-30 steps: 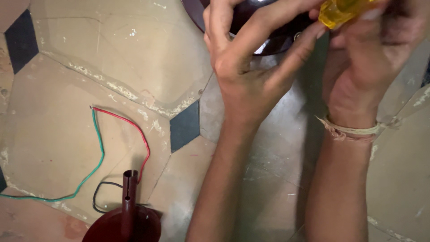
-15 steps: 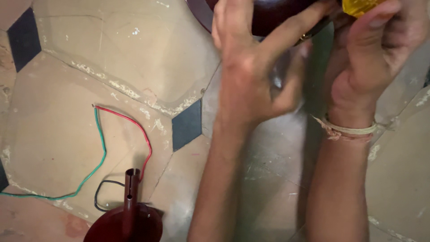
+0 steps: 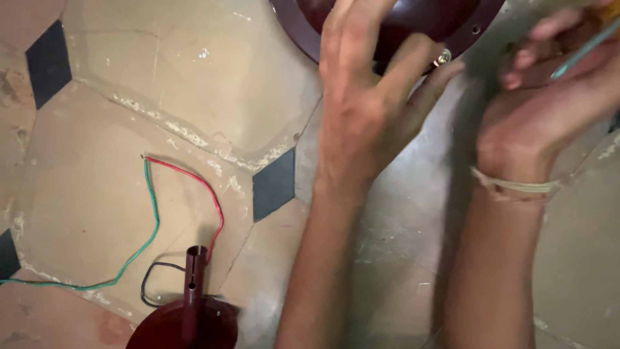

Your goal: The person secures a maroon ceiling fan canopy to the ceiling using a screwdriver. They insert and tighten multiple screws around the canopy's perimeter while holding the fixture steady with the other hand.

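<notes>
**Hands at a Dark Red Round Housing**

On the tiled floor point(image 3: 161, 84), seen from the head camera, a dark red round housing point(image 3: 445, 19) lies at the top edge. The left hand point(image 3: 368, 116) rests over its rim, fingers spread wide near a small screw point(image 3: 444, 57). The right hand point(image 3: 549, 103) curls around a thin tool shaft point(image 3: 584, 48). Near the bottom, 1 dark red base with a tube point(image 3: 190, 310) trails red, green and black wires point(image 3: 152, 226).
</notes>
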